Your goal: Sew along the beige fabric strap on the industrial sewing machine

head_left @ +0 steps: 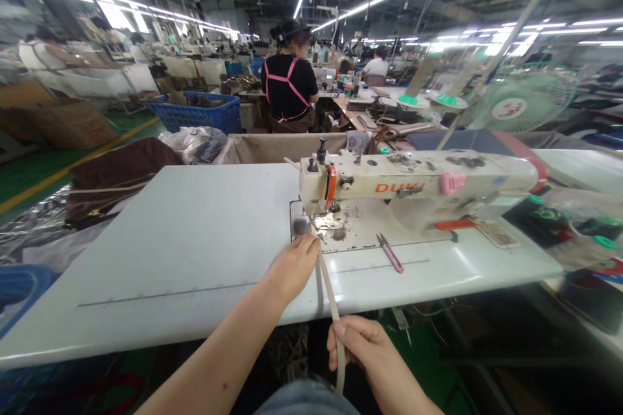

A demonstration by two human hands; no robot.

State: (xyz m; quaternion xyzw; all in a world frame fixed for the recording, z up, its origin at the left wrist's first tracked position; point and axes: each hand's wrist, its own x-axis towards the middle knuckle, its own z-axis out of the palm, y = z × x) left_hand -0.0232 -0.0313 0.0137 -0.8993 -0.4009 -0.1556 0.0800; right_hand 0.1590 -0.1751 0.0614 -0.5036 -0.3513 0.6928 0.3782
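Note:
A narrow beige strap runs from the needle area of the sewing machine down over the table's front edge. My left hand is closed on the strap close in front of the presser foot, resting by the needle plate. Lower down, below the table edge, my right hand pinches the same strap between thumb and fingers; its end hangs toward my lap. Pink-handled thread snips lie on the machine bed to the right of the strap. The strap's far end is hidden under the machine head.
The pale worktable has a ruler line along its front. Brown fabric is heaped at its left. Thread cones stand at the right, below a green fan. Beyond a blue basket, a co-worker sits facing away.

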